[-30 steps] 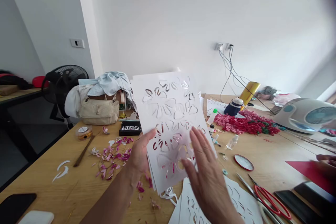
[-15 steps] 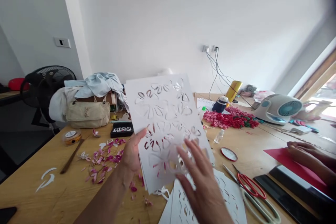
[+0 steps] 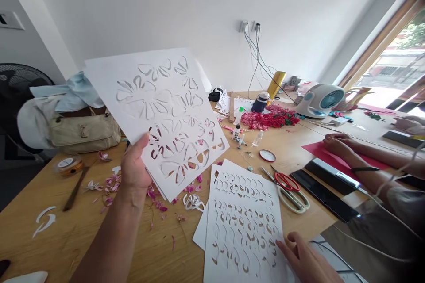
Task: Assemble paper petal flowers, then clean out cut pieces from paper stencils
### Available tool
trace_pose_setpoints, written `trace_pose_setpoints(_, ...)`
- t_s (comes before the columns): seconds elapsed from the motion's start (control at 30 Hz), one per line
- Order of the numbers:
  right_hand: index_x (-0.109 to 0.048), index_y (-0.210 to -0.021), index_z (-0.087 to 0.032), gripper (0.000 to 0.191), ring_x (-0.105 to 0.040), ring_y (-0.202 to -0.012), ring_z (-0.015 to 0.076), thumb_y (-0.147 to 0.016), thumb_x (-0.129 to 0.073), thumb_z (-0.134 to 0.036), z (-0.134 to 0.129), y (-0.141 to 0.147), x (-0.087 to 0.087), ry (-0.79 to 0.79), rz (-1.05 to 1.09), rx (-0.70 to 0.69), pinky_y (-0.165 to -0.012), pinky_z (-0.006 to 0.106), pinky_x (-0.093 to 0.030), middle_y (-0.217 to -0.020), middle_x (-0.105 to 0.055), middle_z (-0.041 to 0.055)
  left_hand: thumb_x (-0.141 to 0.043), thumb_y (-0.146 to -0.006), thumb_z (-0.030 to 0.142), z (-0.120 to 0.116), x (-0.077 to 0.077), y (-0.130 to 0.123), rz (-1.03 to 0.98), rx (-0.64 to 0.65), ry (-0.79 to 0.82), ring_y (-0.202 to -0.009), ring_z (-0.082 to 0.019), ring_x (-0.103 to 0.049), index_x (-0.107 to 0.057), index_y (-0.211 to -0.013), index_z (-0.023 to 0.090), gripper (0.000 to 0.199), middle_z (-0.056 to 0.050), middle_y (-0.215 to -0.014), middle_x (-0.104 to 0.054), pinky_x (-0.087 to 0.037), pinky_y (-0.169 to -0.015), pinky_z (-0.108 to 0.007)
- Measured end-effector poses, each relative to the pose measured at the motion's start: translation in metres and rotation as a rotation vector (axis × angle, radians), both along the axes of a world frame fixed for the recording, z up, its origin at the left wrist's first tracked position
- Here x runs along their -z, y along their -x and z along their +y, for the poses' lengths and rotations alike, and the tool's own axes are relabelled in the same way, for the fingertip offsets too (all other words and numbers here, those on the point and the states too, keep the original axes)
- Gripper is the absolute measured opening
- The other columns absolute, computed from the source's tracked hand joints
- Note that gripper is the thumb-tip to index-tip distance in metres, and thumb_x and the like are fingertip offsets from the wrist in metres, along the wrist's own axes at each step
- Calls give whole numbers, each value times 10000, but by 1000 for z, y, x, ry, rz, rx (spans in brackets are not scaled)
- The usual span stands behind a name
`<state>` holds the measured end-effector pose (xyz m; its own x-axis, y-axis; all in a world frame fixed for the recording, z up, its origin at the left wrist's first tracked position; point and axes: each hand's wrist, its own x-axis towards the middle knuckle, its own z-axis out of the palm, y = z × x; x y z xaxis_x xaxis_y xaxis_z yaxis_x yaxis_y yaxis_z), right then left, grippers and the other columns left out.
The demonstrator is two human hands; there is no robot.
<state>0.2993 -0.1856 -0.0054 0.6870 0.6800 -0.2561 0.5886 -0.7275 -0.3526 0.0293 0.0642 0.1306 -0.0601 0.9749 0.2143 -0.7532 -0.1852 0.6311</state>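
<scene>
My left hand (image 3: 136, 166) holds up a white paper sheet (image 3: 133, 119) with flower-petal shapes cut through it. The thumb lies on its front, and another sheet's edge shows behind it. Flat on the table at lower right is a second cut-out sheet (image 3: 244, 225) with rows of small curved slots, on top of more white paper. My right hand (image 3: 305, 258) is at this sheet's lower right edge. Its thumb tip touches the margin and its fingers are curled; what lies beneath them is partly hidden.
Scissors (image 3: 294, 199) with red and white handles lie right of the slotted sheet, beside a black phone (image 3: 325, 194). Pink petal scraps (image 3: 113, 183) are scattered at left. Small bottles (image 3: 257, 138) and red flowers (image 3: 272, 117) stand further back. Another person's hands (image 3: 341, 143) rest on red paper.
My left hand has moved the petal sheet left and tilted it. My right hand has left that sheet and come down to the slotted sheet's edge. The view has turned right.
</scene>
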Motion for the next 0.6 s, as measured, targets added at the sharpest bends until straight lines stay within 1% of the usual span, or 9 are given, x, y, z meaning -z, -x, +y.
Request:
trace_pose_setpoints(0.07, -452, -835, -235, 354, -594, -734, 250, -730, -357, -560, 1, 1, 7, -37, 12, 53, -592, 328, -401, -748, -635, 57, -626, -686, 163, 2, 1, 1, -2, -13, -15, -868, -204, -639, -635, -997, 119, 314, -78, -942, -691, -494, -831, -326)
trace_pose_setpoints(0.13, -428, -843, -222, 363, -591, -659, 244, -689, -387, -548, 2, -1, 13, -73, 36, 85, -580, 327, -399, -661, -619, 45, -629, -682, 163, 3, 2, 1, 4, -24, -13, -853, -193, -643, -634, -1000, 125, 320, -70, -913, -698, -498, -815, -304)
trace_pose_setpoints(0.2, -424, -849, -214, 385, -589, -615, 231, -639, -430, -537, 2, -4, 16, -124, 74, 117, -578, 320, -399, -640, -614, 33, -628, -680, 163, 3, 2, 1, 11, -22, 1, -855, -196, -642, -635, -994, 121, 316, -69, -901, -700, -492, -828, -315)
trace_pose_setpoints(0.27, -438, -887, -208, 433, -595, -602, 218, -604, -472, -534, 1, -4, 15, -190, 140, 168, -571, 311, -402, -686, -631, 27, -619, -687, 158, 1, 1, 0, 15, -11, 15, -863, -203, -639, -633, -993, 119, 309, -63, -899, -701, -477, -853, -337)
trace_pose_setpoints(0.33, -452, -949, -205, 475, -595, -577, 205, -603, -492, -527, 1, 0, 11, -258, 248, 208, -550, 303, -402, -694, -640, 12, -608, -700, 150, -1, 0, -1, 17, 0, 20, -868, -202, -636, -631, -992, 120, 295, -49, -893, -703, -469, -863, -338)
trace_pose_setpoints(0.43, -474, -1009, -201, 475, -572, -528, 188, -633, -486, -490, 3, 9, 3, -343, 394, 214, -523, 293, -397, -593, -616, -24, -598, -711, 141, -3, -2, -3, 16, 3, 17, -860, -188, -636, -632, -981, 118, 274, -36, -876, -706, -474, -848, -305)
trace_pose_setpoints(0.53, -487, -1001, -195, 444, -541, -492, 175, -653, -493, -470, 6, 17, 1, -405, 424, 267, -500, 285, -392, -509, -559, -49, -592, -716, 137, -4, -2, -5, 26, -11, 8, -847, -171, -637, -626, -1002, 124, 288, -30, -879, -706, -476, -839, -282)
trace_pose_setpoints(0.6, -479, -1003, -184, 458, -528, -491, 167, -659, -516, -485, 5, 17, 2, -463, 445, 294, -485, 276, -391, -500, -527, -58, -591, -721, 140, -4, -2, -5, 36, -13, 9, -861, -168, -633, -621, -1018, 129, 299, -27, -888, -705, -467, -854, -280)
